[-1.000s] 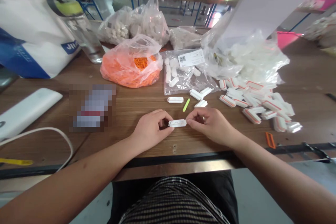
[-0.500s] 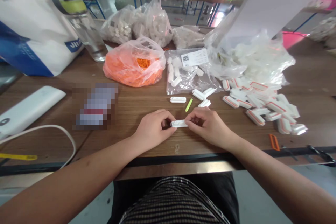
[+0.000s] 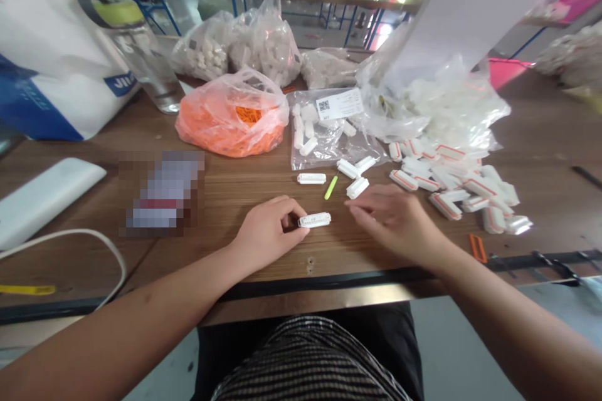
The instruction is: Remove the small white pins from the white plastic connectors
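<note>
My left hand (image 3: 273, 232) pinches one end of a white plastic connector housing (image 3: 316, 220), a long narrow piece with a row of small holes along it. To its right, my right hand (image 3: 395, 219) is off the piece, fingers apart and slightly blurred, with nothing seen in it. Just beyond its fingertips lies another white housing (image 3: 357, 187). A small tool with a lime-green handle (image 3: 331, 188) rests beside that one. One more loose housing (image 3: 311, 179) lies farther back on the left.
White housings with orange-red rims (image 3: 446, 205) form a pile at right, near a loose orange frame (image 3: 476, 248). Behind are a bag of orange parts (image 3: 207, 122), a clear labelled bag (image 3: 329, 138) and a water bottle (image 3: 155, 69). A white device (image 3: 47, 197) lies left.
My right hand has let go of the connector housing and moved right, its fingers opening. My left hand still grips the piece. The whole view has shifted slightly.
</note>
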`<state>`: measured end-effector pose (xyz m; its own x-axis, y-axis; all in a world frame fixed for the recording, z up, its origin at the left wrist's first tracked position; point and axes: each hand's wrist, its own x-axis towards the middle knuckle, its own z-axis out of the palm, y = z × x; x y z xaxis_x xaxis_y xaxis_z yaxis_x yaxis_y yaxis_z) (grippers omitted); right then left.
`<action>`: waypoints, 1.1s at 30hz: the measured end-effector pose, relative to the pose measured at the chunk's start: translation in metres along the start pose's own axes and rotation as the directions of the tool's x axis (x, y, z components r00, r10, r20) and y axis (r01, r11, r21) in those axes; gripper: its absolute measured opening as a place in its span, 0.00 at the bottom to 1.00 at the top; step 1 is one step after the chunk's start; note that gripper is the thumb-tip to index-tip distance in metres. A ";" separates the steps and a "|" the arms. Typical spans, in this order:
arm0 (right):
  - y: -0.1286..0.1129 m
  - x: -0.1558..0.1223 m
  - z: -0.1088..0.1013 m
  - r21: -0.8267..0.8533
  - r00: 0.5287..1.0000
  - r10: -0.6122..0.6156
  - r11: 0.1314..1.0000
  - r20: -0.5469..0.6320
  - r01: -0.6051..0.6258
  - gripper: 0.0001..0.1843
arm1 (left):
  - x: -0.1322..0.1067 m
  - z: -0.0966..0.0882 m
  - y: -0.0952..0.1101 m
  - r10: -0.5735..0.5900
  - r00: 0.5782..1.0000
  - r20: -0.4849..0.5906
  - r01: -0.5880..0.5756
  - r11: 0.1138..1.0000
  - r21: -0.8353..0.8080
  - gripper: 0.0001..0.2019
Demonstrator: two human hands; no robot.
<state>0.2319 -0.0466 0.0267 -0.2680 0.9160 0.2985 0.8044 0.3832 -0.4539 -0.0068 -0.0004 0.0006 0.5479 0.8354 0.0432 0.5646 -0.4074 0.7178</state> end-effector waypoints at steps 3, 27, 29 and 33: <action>0.025 -0.010 -0.018 -0.066 0.958 0.282 0.958 0.049 -0.279 0.10 | 0.000 0.000 0.000 -0.002 1.000 0.000 0.002 1.000 0.012 0.03; 0.043 -0.028 -0.018 -0.038 0.955 0.254 0.967 0.153 -0.251 0.08 | 0.001 -0.002 -0.003 0.046 0.999 0.008 -0.046 0.998 0.037 0.03; 0.046 -0.028 -0.017 -0.037 0.955 0.255 0.967 0.154 -0.252 0.07 | 0.001 -0.002 -0.003 0.041 0.999 0.009 -0.041 0.999 0.035 0.03; 0.043 -0.025 -0.018 -0.021 0.923 0.333 0.942 0.194 -0.336 0.08 | 0.001 -0.001 -0.002 0.033 0.999 0.007 -0.033 0.999 0.029 0.03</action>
<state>0.2827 -0.0554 0.0143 -0.0820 0.9959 -0.0390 0.8586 0.0508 -0.5102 -0.0084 0.0016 -0.0002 0.5704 0.8190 0.0624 0.5638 -0.4457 0.6953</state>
